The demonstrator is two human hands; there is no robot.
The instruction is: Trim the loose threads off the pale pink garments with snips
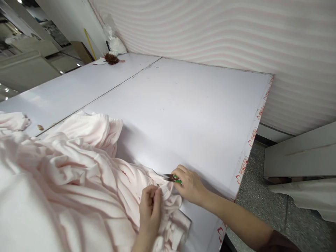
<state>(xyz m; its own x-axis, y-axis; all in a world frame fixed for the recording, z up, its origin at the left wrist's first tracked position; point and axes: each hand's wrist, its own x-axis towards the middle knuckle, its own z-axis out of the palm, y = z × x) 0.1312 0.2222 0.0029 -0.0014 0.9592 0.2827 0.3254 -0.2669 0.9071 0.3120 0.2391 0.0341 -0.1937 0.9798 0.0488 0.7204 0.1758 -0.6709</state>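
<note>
A heap of pale pink garments [86, 175] spreads over the left and front of the white table. My right hand [190, 183] is closed around small thread snips [173, 178] with green on the handles. Their dark blades point left, just above the edge of the cloth. Close by, lower and to the left, my left hand [151, 206] is pinched at the garment's edge. What lies between its fingertips, cloth or thread, is too small to make out.
The white table [189, 115] has a seam across it and red-printed tape along its right edge. A brown tangled bundle [111, 58] and a white plastic bag [117, 45] sit at the far end. Striped fabric [223, 31] hangs behind. Grey floor [262, 203] shows at right.
</note>
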